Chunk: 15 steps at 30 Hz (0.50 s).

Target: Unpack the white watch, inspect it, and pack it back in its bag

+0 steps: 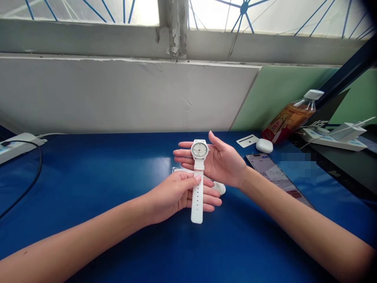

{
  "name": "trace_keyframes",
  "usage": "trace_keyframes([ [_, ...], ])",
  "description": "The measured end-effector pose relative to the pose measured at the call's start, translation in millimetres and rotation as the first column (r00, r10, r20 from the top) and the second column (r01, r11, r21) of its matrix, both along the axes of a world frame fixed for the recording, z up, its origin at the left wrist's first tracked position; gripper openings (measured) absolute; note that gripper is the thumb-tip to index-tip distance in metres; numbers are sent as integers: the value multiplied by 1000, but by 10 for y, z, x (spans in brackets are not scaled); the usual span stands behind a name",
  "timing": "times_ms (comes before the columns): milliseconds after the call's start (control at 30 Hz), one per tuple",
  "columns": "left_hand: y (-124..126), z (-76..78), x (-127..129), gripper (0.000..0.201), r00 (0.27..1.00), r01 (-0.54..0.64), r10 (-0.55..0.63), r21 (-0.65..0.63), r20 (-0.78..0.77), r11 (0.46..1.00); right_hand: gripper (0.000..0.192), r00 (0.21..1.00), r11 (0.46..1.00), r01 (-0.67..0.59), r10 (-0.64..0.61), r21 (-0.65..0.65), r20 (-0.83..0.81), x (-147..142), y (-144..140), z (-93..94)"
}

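Note:
A white wristwatch [199, 151] with a round pale dial lies lengthwise across both hands, its long strap pointing toward me. My left hand [173, 192] pinches the strap, thumb on top and fingers stretched out underneath. Under the watch case is my right hand [222, 161], palm up and open, with the case resting on its flat fingers. Partly hidden behind my hands are a clear plastic piece [182, 170] and a white rounded object [219, 188] whose kind I cannot make out.
On the right of the blue table [118, 247] lie a phone [277, 175], a white earbud case [264, 146] and a white card [246, 141]. Behind them a drink bottle [290, 118] leans beside a power strip [335, 139]. Another power strip [20, 145] with a black cable sits left.

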<state>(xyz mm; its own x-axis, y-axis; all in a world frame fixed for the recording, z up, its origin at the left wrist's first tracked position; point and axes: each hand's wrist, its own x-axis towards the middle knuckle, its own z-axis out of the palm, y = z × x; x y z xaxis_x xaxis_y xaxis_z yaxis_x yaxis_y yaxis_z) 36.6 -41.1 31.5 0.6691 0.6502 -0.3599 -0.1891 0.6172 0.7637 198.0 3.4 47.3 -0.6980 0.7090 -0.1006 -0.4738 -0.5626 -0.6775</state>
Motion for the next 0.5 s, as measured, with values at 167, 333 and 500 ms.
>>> trace_keyframes([
  [167,-1,-16,-5,32,1000,-16,17,17,-26,1000,70,1000,1000,10,-10,7,-13,16,-6,43],
  [333,-9,-2,11,34,999,5,-6,-17,-32,1000,67,999,999,47,-47,-3,-14,27,-16,58],
  [500,-15,-1,11,39,998,53,-54,-49,-17,997,64,999,999,46,-46,-2,-18,23,-24,60],
])
